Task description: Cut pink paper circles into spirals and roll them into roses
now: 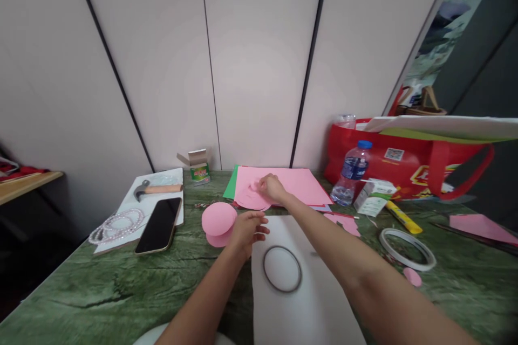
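My right hand (272,187) reaches over the stack of pink paper sheets (301,182) by the wall, its fingers closed in a pinch on a small curled pink paper piece (254,186). Under that piece lies a rounded pink paper cutout (253,204). Closer to me, my left hand (246,233) is open and seems to hold nothing, its fingers slightly apart beside pink paper circles (219,219). A white sheet (279,312) extends below both hands. On it rests a thin dark ring (299,275); the right forearm crosses above the sheet.
At left are a phone (158,226), a hammer (162,189) and bead strings (117,226). A small open box (199,167) stands near the wall. To the right are a water bottle (350,175), white carton (374,198), yellow tube (403,217), tape roll (429,259) and red bag (388,145).
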Demonstrator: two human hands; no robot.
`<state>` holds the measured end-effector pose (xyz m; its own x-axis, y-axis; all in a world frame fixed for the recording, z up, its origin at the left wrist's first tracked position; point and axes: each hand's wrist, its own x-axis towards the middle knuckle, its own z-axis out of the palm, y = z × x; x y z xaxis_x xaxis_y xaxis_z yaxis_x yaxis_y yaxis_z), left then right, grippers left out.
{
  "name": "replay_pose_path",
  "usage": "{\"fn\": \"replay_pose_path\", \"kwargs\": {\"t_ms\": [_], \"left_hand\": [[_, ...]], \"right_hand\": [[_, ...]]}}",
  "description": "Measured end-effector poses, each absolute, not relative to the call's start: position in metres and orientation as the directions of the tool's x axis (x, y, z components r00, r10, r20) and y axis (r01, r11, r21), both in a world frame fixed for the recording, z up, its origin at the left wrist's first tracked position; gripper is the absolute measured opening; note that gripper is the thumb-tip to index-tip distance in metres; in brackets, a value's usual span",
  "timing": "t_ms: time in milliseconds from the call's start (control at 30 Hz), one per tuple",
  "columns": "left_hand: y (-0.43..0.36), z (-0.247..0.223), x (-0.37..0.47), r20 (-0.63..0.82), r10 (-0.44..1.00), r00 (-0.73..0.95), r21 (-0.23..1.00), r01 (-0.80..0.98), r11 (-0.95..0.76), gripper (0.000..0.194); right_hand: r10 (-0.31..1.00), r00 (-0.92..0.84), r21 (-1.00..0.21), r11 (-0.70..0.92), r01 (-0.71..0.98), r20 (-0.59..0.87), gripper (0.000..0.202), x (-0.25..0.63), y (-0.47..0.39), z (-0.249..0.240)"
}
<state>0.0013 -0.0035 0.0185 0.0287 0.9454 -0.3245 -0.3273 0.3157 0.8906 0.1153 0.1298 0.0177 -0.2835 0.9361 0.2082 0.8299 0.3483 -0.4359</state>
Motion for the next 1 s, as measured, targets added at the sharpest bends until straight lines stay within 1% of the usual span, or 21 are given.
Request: {"fn": "replay_pose_path", "kwargs": {"t_ms": [67,133,167,233,333,400,467,500,567,633,667,733,800,867,900,933,1000], "left_hand": [[-0.002,0.018,0.001,-0.314,0.949,0.022,0.887,-0.350,0.301,0.010],[-0.002,0.019,0.000,-0.300,0.954,0.019,0.882,-0.374,0.285,0.007],[-0.001,0.020,0.000,-0.295,0.955,0.026,0.878,-0.388,0.281,0.007],[-0.001,0.022,0.001,-0.294,0.953,0.068,0.860,-0.417,0.295,0.017],[-0.001,0.024,0.002,-0.309,0.936,0.170,0.823,-0.445,0.353,0.043],[-0.001,0.025,0.003,-0.318,0.915,0.250,0.788,-0.466,0.401,0.060],[-0.003,0.026,0.005,-0.312,0.885,0.345,0.736,-0.502,0.455,0.074],[-0.004,0.027,0.006,-0.300,0.872,0.386,0.715,-0.514,0.474,0.080],[-0.007,0.030,0.007,-0.263,0.852,0.452,0.697,-0.521,0.492,0.087],[-0.012,0.035,0.008,-0.199,0.832,0.518,0.704,-0.515,0.490,0.090],[-0.015,0.038,0.009,-0.158,0.817,0.555,0.710,-0.511,0.485,0.090],[-0.022,0.045,0.010,-0.079,0.782,0.618,0.725,-0.503,0.471,0.090],[-0.028,0.052,0.012,-0.035,0.752,0.659,0.743,-0.486,0.460,0.090],[-0.031,0.055,0.014,-0.026,0.723,0.690,0.764,-0.453,0.460,0.089],[-0.032,0.055,0.015,-0.033,0.713,0.701,0.772,-0.435,0.463,0.088],[-0.032,0.054,0.016,-0.050,0.709,0.704,0.777,-0.418,0.470,0.087],[-0.030,0.050,0.018,-0.124,0.726,0.676,0.781,-0.385,0.492,0.081]], "right_hand": [[0.938,-0.272,-0.609,0.346,0.714,0.214,0.027,0.124,0.128,0.029],[0.941,-0.254,-0.758,0.333,0.561,0.226,0.026,0.135,0.125,0.043],[0.940,-0.248,-0.815,0.328,0.477,0.233,0.027,0.142,0.122,0.052],[0.935,-0.244,-0.896,0.325,0.303,0.257,0.030,0.157,0.114,0.071],[0.921,-0.246,-0.941,0.329,0.074,0.303,0.035,0.177,0.092,0.102],[0.910,-0.252,-0.943,0.331,-0.032,0.328,0.037,0.188,0.072,0.124],[0.897,-0.272,-0.937,0.328,-0.120,0.348,0.032,0.196,0.048,0.143],[0.888,-0.309,-0.934,0.284,-0.217,0.342,0.029,0.200,0.036,0.151],[0.867,-0.372,-0.926,0.223,-0.305,0.332,0.022,0.206,0.015,0.163],[0.852,-0.408,-0.927,0.206,-0.314,0.327,0.018,0.210,-0.001,0.168],[0.851,-0.414,-0.933,0.212,-0.291,0.323,0.018,0.212,-0.007,0.168],[0.853,-0.426,-0.952,0.246,-0.182,0.302,0.017,0.213,-0.015,0.165],[0.842,-0.466,-0.954,0.298,-0.019,0.273,0.017,0.212,-0.021,0.160],[0.802,-0.551,-0.929,0.351,0.121,0.231,0.015,0.208,-0.027,0.154],[0.775,-0.597,-0.914,0.371,0.164,0.207,0.014,0.205,-0.029,0.151],[0.753,-0.630,-0.904,0.384,0.189,0.188,0.014,0.203,-0.031,0.149],[0.736,-0.650,-0.900,0.395,0.186,0.189,0.014,0.198,-0.034,0.145]]}}
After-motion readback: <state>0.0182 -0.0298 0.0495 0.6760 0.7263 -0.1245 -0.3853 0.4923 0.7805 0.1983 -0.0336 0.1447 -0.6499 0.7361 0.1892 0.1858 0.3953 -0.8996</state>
